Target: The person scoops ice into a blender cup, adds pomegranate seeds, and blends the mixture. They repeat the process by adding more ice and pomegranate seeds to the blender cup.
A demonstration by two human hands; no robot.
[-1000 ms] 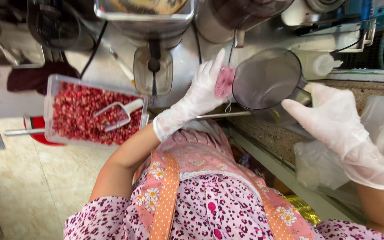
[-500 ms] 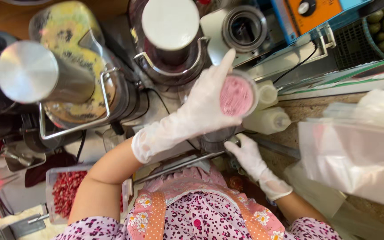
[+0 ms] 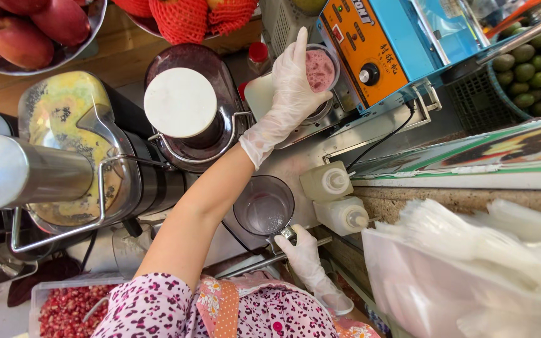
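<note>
The blue machine [image 3: 402, 47] stands at the back. The left hand [image 3: 292, 87], gloved, is closed around a cup [image 3: 320, 72] of pink juice beside it. Lower, the right hand [image 3: 302, 256] grips the handle of an empty jug [image 3: 263, 205].

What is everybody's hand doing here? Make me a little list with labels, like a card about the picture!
left hand: gloved left hand holds a clear cup of pink juice at the blue machine
right hand: gloved right hand grips the handle of an almost empty jug
beside the jug: two squeeze bottles lying on the counter
left of the arm: two juicers, one with a white lid
bottom left: tub of red seeds
top right: basket of green fruit
bottom right: stack of plastic bags
</note>
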